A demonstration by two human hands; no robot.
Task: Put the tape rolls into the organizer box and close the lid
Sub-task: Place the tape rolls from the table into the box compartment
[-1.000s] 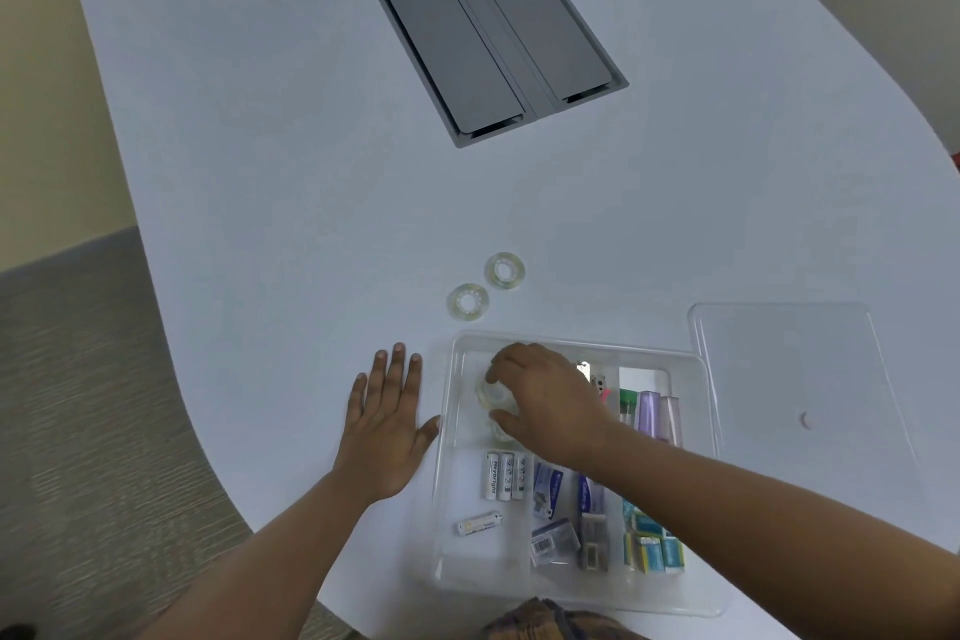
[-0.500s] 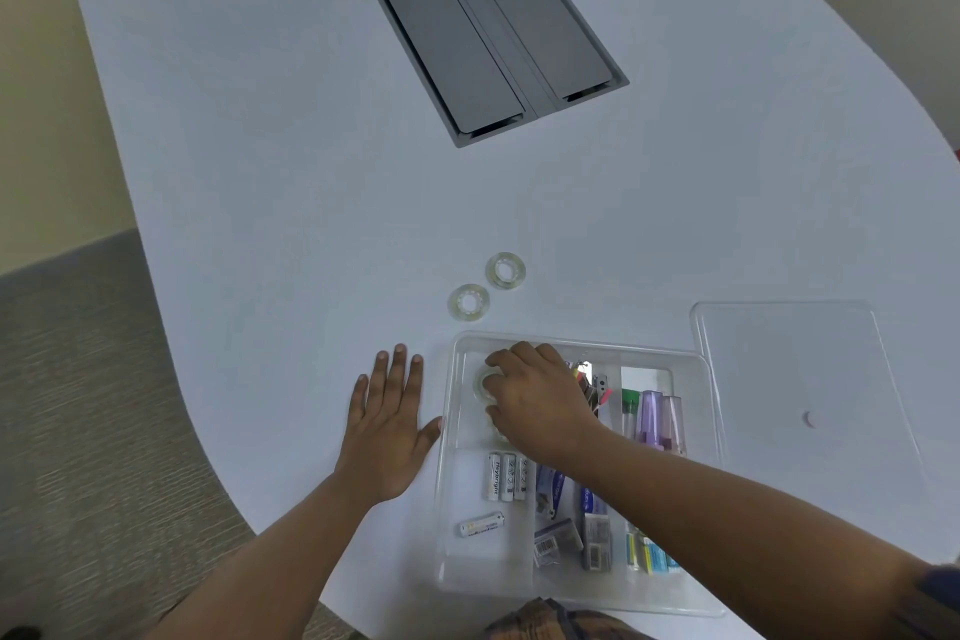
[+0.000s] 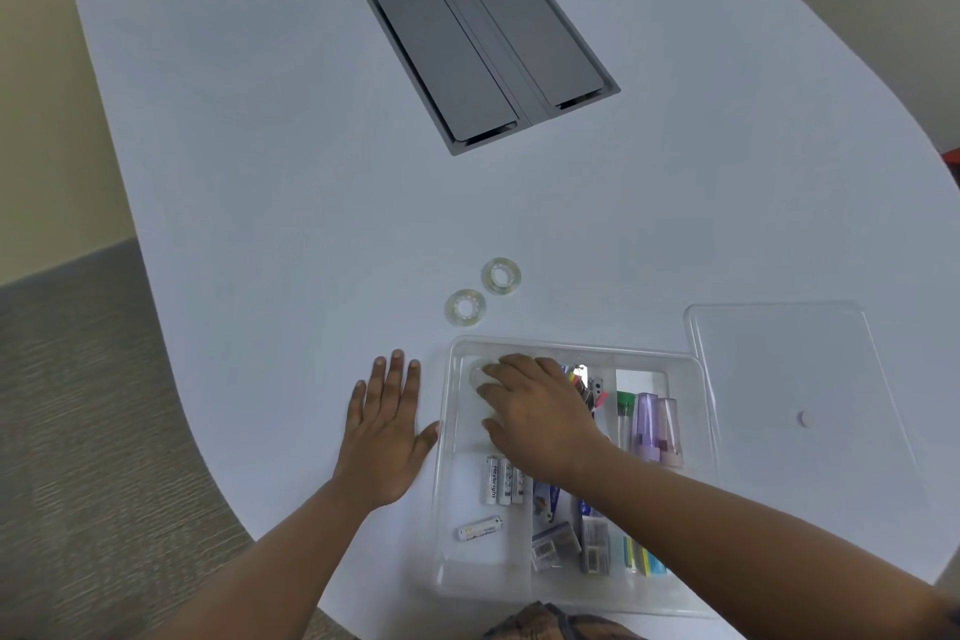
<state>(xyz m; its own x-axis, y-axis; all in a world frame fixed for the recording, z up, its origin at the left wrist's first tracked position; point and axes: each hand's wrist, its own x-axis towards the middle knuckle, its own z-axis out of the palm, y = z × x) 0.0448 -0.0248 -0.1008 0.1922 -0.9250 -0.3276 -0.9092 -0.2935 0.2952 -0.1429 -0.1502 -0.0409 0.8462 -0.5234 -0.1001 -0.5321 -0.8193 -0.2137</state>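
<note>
Right hand [image 3: 537, 411] presses curled fingers on a tape roll [image 3: 477, 374] inside the organizer box [image 3: 447, 483]; left hand [image 3: 387, 426] lies flat, fingers spread, empty.

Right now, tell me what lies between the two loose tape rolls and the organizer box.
In the head view, only bare white table separates the tape rolls from the organizer box.

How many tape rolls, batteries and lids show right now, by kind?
Tape rolls on the table: 2, the nearer tape roll and the farther tape roll
Tape rolls in the organizer box: 1, under the right hand
Batteries: 4, three batteries side by side and a loose battery
Lids: 1, the clear lid
Total: 8
</note>
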